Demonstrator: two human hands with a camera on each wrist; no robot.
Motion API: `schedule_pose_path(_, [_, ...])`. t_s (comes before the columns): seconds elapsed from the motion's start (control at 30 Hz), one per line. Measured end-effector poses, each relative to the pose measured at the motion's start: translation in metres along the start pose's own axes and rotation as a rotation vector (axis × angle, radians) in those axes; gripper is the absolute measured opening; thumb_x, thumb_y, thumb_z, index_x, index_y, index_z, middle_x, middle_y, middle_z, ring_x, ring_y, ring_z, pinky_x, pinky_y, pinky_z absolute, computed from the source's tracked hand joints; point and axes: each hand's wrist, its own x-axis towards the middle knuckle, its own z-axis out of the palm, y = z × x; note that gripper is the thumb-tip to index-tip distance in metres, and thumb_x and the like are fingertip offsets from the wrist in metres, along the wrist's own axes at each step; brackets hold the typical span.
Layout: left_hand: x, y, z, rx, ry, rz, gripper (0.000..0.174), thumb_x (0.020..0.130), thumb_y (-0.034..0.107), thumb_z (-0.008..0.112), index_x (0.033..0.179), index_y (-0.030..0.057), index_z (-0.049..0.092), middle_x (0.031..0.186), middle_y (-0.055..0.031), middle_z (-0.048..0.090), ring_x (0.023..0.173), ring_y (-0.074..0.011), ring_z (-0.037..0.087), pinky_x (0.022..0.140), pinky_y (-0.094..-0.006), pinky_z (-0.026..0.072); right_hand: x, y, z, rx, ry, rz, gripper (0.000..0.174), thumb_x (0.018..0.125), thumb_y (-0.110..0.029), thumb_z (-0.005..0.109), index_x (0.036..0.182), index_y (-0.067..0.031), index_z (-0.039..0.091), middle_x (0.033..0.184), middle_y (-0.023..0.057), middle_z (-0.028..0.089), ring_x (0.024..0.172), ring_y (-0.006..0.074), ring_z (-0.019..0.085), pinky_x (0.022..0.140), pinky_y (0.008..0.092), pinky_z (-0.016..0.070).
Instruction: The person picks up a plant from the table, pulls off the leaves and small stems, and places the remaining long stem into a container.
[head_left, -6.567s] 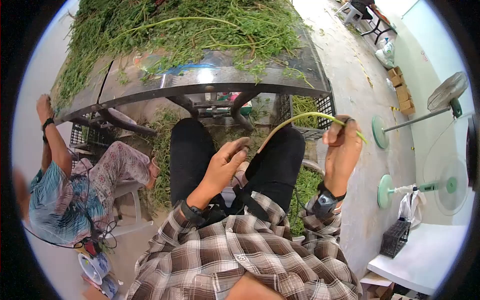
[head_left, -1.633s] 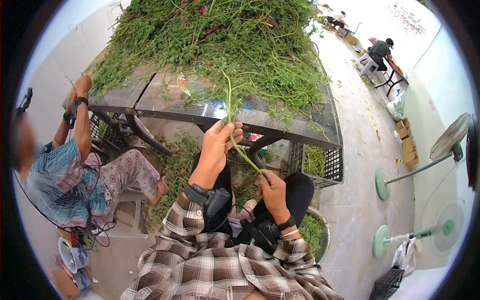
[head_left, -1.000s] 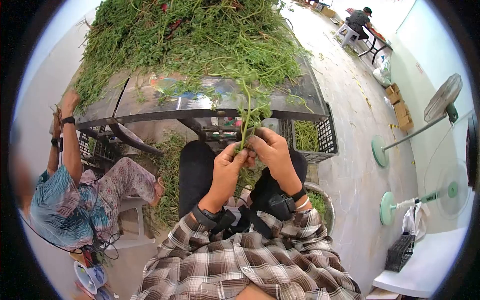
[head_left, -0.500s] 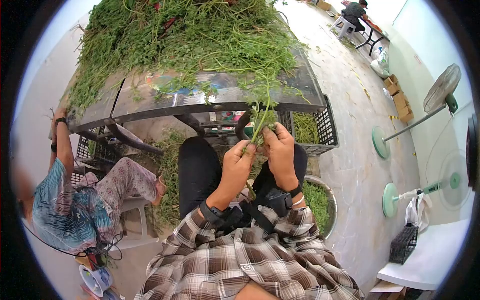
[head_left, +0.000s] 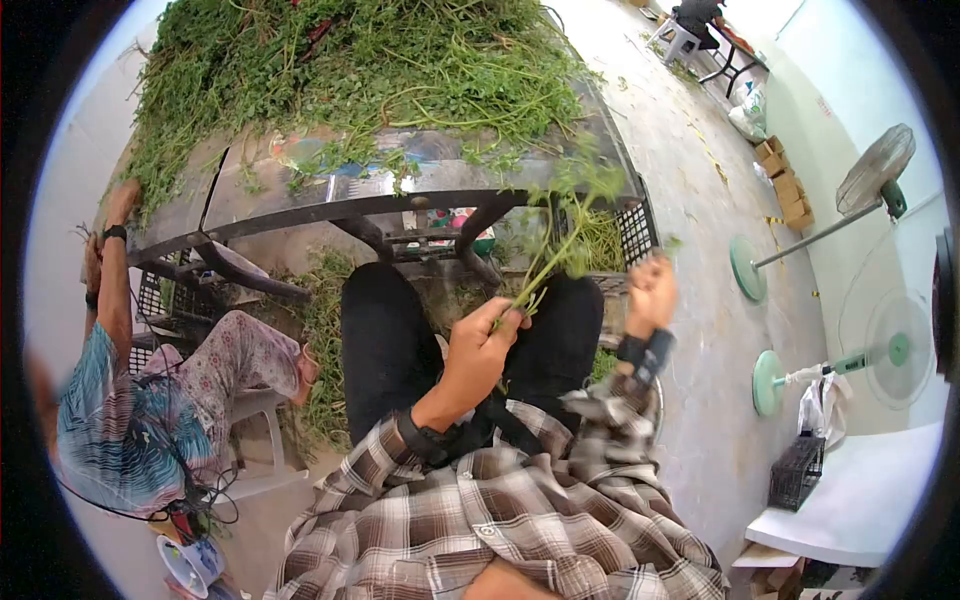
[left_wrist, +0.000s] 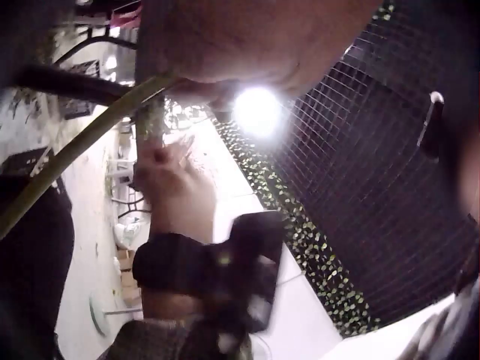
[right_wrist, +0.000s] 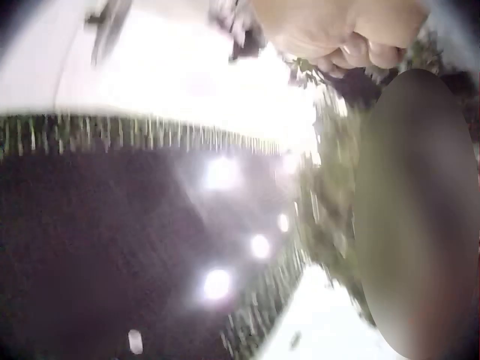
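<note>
My left hand (head_left: 480,350) pinches the lower ends of several green stems (head_left: 550,262) above my lap; their leafy tops, blurred, point up and right toward the table edge. In the left wrist view, a thick stem (left_wrist: 82,142) crosses below the left hand (left_wrist: 247,37). My right hand (head_left: 650,290), blurred, is raised apart to the right with curled fingers, a small blurred green piece (head_left: 673,243) at its fingertips. The right wrist view shows that hand's curled fingers (right_wrist: 360,45) at the top. A large leafy heap (head_left: 350,80) covers much of the table (head_left: 330,205).
Under the table's right corner stands a black crate (head_left: 637,235) of stems. Loose greenery (head_left: 325,340) lies on the floor by my left leg. A person (head_left: 140,410) sits at left, reaching to the table. Two fans (head_left: 768,383) and a white surface (head_left: 850,500) are at right.
My hands were together on the stems half a second ago; the right has moved away to the right, while the left keeps its pinch. The leafy tops have swung to the right.
</note>
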Motion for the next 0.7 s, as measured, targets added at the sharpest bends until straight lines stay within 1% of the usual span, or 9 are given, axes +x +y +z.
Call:
schedule_pose_path(0.13, [0.008, -0.015, -0.012, -0.295, -0.022, -0.117, 0.025, 0.093, 0.027, 0.047, 0.094, 0.0039, 0.056, 0.061, 0.0054, 0.037, 0.048, -0.0016, 0.027, 0.043, -0.0186, 0.0227, -0.031, -0.050, -0.013, -0.299, -0.044, -0.010, 0.005, 0.085, -0.008, 0.053, 0.087, -0.0038, 0.050, 0.060, -0.0032, 0.033, 0.044, 0.0056, 0.028, 0.038, 0.0216, 0.0231])
schedule_pose_path(0.2, [0.015, -0.015, -0.014, -0.412, -0.075, -0.154, 0.033, 0.094, 0.033, 0.042, 0.101, 0.0024, 0.053, 0.065, 0.0055, 0.037, 0.050, -0.0022, 0.026, 0.045, -0.0185, 0.0236, -0.047, -0.067, -0.044, -0.717, 0.056, 0.051, 0.005, 0.084, -0.010, 0.052, 0.082, -0.0054, 0.051, 0.060, -0.0039, 0.035, 0.047, 0.0045, 0.031, 0.040, 0.0198, 0.0235])
schedule_pose_path(0.27, [0.019, -0.018, -0.014, -0.539, -0.094, -0.139, 0.043, 0.095, 0.040, 0.038, 0.106, 0.0008, 0.051, 0.070, 0.0052, 0.040, 0.056, -0.0020, 0.030, 0.049, -0.0179, 0.0258, -0.053, -0.088, -0.105, -1.181, 0.103, 0.112, 0.009, 0.081, -0.011, 0.052, 0.079, -0.0035, 0.055, 0.060, 0.0046, 0.049, 0.049, 0.0153, 0.046, 0.044, 0.0263, 0.0342])
schedule_pose_path(0.33, [0.019, -0.013, -0.018, -0.490, -0.123, -0.153, 0.055, 0.094, 0.049, 0.031, 0.111, 0.0003, 0.049, 0.076, 0.0052, 0.043, 0.061, -0.0026, 0.033, 0.053, -0.0179, 0.0279, -0.063, -0.101, -0.165, -2.061, -0.111, -0.189, 0.014, 0.079, -0.013, 0.053, 0.079, 0.0005, 0.058, 0.071, 0.0166, 0.060, 0.061, 0.0318, 0.056, 0.056, 0.0364, 0.0428])
schedule_pose_path(0.37, [0.020, -0.014, -0.019, -0.555, -0.127, -0.159, 0.058, 0.093, 0.052, 0.028, 0.112, 0.0004, 0.048, 0.077, 0.0052, 0.044, 0.062, -0.0031, 0.033, 0.054, -0.0180, 0.0283, -0.071, -0.101, -0.168, -2.061, -0.104, -0.174, 0.014, 0.079, -0.013, 0.053, 0.079, 0.0005, 0.058, 0.071, 0.0166, 0.060, 0.061, 0.0318, 0.056, 0.056, 0.0364, 0.0428])
schedule_pose_path(0.43, [0.022, -0.014, -0.020, -0.577, -0.149, -0.141, 0.069, 0.091, 0.059, 0.020, 0.116, 0.0001, 0.046, 0.081, 0.0045, 0.046, 0.064, -0.0042, 0.035, 0.056, -0.0181, 0.0293, -0.088, -0.102, -0.173, -2.112, 0.001, -0.017, 0.019, 0.077, -0.014, 0.053, 0.086, 0.0017, 0.060, 0.083, 0.0226, 0.060, 0.076, 0.0412, 0.055, 0.068, 0.0422, 0.0433])
schedule_pose_path(0.57, [0.020, -0.016, -0.013, -0.579, -0.141, -0.124, 0.072, 0.090, 0.060, 0.019, 0.118, -0.0014, 0.045, 0.083, 0.0036, 0.046, 0.064, -0.0048, 0.035, 0.056, -0.0183, 0.0292, -0.104, -0.077, -0.066, -1.655, -0.076, -0.158, 0.019, 0.079, -0.012, 0.054, 0.091, 0.0016, 0.061, 0.080, 0.0161, 0.062, 0.073, 0.0268, 0.058, 0.068, 0.0336, 0.0448])
schedule_pose_path(0.63, [0.018, -0.013, -0.009, -0.567, -0.141, -0.130, 0.072, 0.090, 0.060, 0.019, 0.118, -0.0010, 0.045, 0.084, 0.0034, 0.046, 0.065, -0.0049, 0.035, 0.056, -0.0185, 0.0292, -0.112, -0.051, -0.013, -1.396, -0.282, -0.208, 0.016, 0.081, -0.010, 0.055, 0.090, 0.0013, 0.061, 0.081, 0.0126, 0.061, 0.071, 0.0211, 0.057, 0.067, 0.0300, 0.0450])
schedule_pose_path(0.7, [0.015, -0.012, -0.008, -0.556, -0.133, -0.128, 0.072, 0.090, 0.060, 0.019, 0.118, -0.0006, 0.045, 0.085, 0.0031, 0.046, 0.065, -0.0050, 0.035, 0.056, -0.0187, 0.0293, -0.126, -0.027, 0.029, -1.294, -0.570, -0.249, 0.014, 0.080, -0.007, 0.056, 0.090, 0.0016, 0.060, 0.082, 0.0121, 0.060, 0.072, 0.0218, 0.057, 0.067, 0.0297, 0.0453])
